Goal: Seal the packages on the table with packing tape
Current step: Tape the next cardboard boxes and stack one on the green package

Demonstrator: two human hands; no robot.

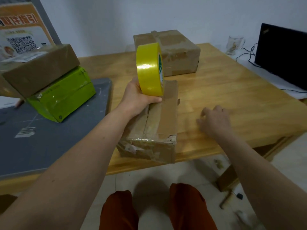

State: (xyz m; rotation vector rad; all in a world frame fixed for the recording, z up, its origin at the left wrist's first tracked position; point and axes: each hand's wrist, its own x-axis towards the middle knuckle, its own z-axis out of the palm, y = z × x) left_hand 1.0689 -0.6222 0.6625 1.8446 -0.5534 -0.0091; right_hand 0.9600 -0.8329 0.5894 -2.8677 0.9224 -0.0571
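Tape roll held over the near box

We hold the yellow tape roll [150, 68] upright in our left hand [139, 95], the fingers curled under its lower edge and the thumb along its near side. The roll stands just above the far end of the near cardboard box [156, 123], which lies lengthwise on the wooden table [232, 90] at its near edge. The box's top seam runs from near to far, with old clear tape wrinkled over its near end and a torn corner at the near right.

Our right hand [214, 120] hovers over the table just to the right of the box, holding nothing, its fingers loosely bent and blurred.

A second cardboard box [174, 52] sits at the far side of the table, well apart from the near one. To the left, on a grey mat [49, 138], a brown package [39, 70] lies tilted on top of a green package [63, 95]. A poster [21, 30] leans behind them. At the far right stand a glass mug [235, 44] and a dark monitor [282, 55]
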